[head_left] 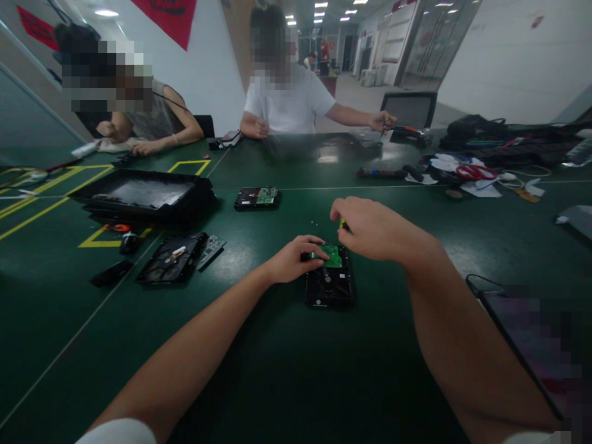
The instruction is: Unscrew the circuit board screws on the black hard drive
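A black hard drive point(327, 290) lies flat on the green table, with a green circuit board point(333, 256) on its far half. My left hand point(298, 258) rests at the drive's left side, fingers apart, fingertips on the board. Just beyond the drive's far right corner, my right hand point(365, 229) is closed around a small yellow-and-black tool point(343, 224), most of which the fingers hide. Another hard drive point(256, 198) with a green board lies farther back. To the left sits a third drive point(171, 259), beside a loose circuit board point(211, 251).
Black trays point(143, 192) are stacked at the left, near a black mouse-like object point(129, 243). A dark screen point(522, 345) lies by my right forearm. Cables and scissors with red handles point(476, 172) are at the back right. Two people sit across the table point(296, 376).
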The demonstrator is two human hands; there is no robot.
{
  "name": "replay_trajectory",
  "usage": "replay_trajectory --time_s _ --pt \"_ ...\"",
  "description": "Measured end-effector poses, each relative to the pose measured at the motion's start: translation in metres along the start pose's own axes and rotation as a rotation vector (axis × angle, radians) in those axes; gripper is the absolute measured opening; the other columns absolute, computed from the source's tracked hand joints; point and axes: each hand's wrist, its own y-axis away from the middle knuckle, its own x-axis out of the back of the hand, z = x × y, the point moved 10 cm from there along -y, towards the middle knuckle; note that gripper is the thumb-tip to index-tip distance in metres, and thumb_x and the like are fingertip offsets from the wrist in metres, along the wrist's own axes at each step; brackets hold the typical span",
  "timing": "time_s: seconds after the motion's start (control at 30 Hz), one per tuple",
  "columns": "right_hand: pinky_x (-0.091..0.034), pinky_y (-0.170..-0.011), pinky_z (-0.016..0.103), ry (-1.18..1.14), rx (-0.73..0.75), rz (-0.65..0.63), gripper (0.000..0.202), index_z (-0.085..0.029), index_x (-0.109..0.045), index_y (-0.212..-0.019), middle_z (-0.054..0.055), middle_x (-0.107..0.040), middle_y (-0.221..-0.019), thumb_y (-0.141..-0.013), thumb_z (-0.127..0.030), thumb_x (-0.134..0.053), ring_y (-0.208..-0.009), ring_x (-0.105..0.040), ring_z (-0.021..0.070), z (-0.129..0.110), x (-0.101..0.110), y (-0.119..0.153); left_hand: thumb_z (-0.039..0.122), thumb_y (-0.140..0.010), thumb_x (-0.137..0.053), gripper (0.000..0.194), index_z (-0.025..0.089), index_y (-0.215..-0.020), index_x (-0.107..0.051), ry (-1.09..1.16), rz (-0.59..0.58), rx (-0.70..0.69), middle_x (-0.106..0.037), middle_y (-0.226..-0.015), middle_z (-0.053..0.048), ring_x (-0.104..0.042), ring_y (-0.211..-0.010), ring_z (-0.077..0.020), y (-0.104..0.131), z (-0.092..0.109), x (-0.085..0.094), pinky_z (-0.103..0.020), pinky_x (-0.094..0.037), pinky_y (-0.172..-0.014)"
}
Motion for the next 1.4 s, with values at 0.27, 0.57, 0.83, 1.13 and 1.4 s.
replay_trajectory --time_s 0.27,0.57,0.83,1.13,1.4 --pt "-0.044 -0.08 0.036 0.024 -0.02 0.01 0.021 -0.015 -0.061 -0.113 0.016 -0.071 -0.111 -0.093 -0.019 -0.055 -0.098 -0.067 0.0286 -0.001 0.002 -0.001 0.024 -0.096 -0.071 0.018 0.026 -0.113 -0.078 -0.005 0.007 -0.005 -0.062 -0.139 -0.009 -0.058 -0.133 -0.0269 0.0 0.001 0.0 -0.05 -0.043 -0.116" --pt "-0.047 -0.083 0.037 -0.023 -0.033 0.015 0.032 -0.014 -0.056 -0.126 0.016 -0.072 -0.119 -0.095 -0.019 -0.054 -0.104 -0.069 0.0304 -0.001 0.003 0.0 0.025 -0.096 -0.071 0.018 0.027 -0.112 -0.078 0.002 0.002 0.018 -0.062 -0.14 -0.008 -0.057 -0.133 -0.027 0.0 0.001 0.0 -0.051 -0.042 -0.116" --pt "-0.046 -0.074 0.036 0.051 -0.094 0.041 0.029 -0.015 -0.059 -0.121 0.016 -0.075 -0.11 -0.098 -0.033 -0.061 -0.097 -0.072 0.032 0.008 0.005 0.0 0.024 -0.096 -0.071 0.018 0.026 -0.113 -0.078 0.002 -0.004 0.008 -0.062 -0.139 -0.008 -0.057 -0.134 -0.0267 0.0 0.002 0.0 -0.05 -0.042 -0.117" --pt "-0.043 -0.074 0.034 0.022 -0.04 0.041 0.013 -0.016 -0.065 -0.102 0.013 -0.073 -0.103 -0.099 -0.027 -0.059 -0.091 -0.067 0.0258 0.002 0.006 -0.004 0.024 -0.096 -0.071 0.018 0.027 -0.112 -0.078 0.004 0.0 0.025 -0.063 -0.139 -0.008 -0.056 -0.135 -0.0268 0.0 0.0 0.0 -0.051 -0.042 -0.117" --pt "-0.045 -0.087 0.033 -0.12 0.063 0.084 0.02 -0.015 -0.06 -0.111 0.014 -0.068 -0.112 -0.095 -0.013 -0.048 -0.1 -0.063 0.0239 -0.005 0.006 -0.004 0.025 -0.096 -0.071 0.019 0.027 -0.113 -0.078 0.003 0.001 0.005 -0.062 -0.139 -0.008 -0.057 -0.134 -0.0269 0.0 -0.001 -0.001 -0.051 -0.041 -0.117"
